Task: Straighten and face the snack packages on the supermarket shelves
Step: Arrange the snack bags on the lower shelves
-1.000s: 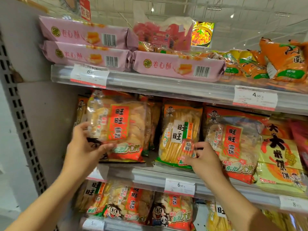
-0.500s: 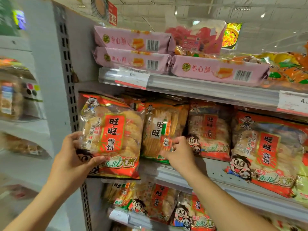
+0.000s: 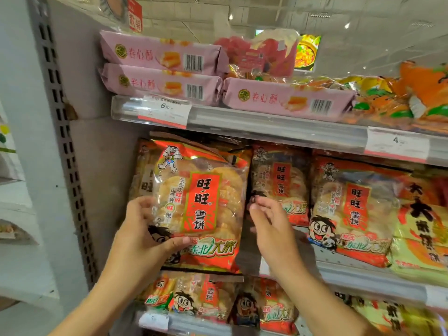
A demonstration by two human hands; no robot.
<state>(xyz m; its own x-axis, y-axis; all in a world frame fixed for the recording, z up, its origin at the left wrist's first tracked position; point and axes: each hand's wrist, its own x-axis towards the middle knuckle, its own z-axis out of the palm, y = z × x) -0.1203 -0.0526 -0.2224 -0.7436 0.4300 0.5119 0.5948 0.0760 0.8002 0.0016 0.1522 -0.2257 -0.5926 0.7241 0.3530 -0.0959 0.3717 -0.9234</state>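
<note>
- Left hand point(image 3: 143, 235) holds the front rice-cracker bag point(image 3: 201, 207) by its lower-left corner: thumb across the front near the cartoon face, fingers point(image 3: 141, 204) curled round the left edge & behind.
- Bag sits upright, label facing out, at far-left end of the middle shelf point(image 3: 363, 280), bottom edge hanging over the shelf lip.
- Right hand point(image 3: 271, 226) is in the air just right of that bag, not touching any pkg; fingers loosely bent, holding nothing.
- Behind the right hand: a second rice-cracker bag point(image 3: 281, 183) set further back on the same shelf, upright.
- Right of it: a third rice-cracker bag point(image 3: 351, 209) closer to the shelf front, leaning slightly; yellow-orange packs point(image 3: 421, 229) just beside it at the right edge.
- Lower shelf: more cracker bags point(image 3: 208, 299) w/ the same cartoon face, partly hidden by the arms.
- Top shelf point(image 3: 266, 124): three pink flat packs point(image 3: 160, 53), two stacked at left, one beside them at right; orange bags point(image 3: 412, 95) further right.
- Price tags point(image 3: 166, 111) clipped to the top shelf rail.
</note>
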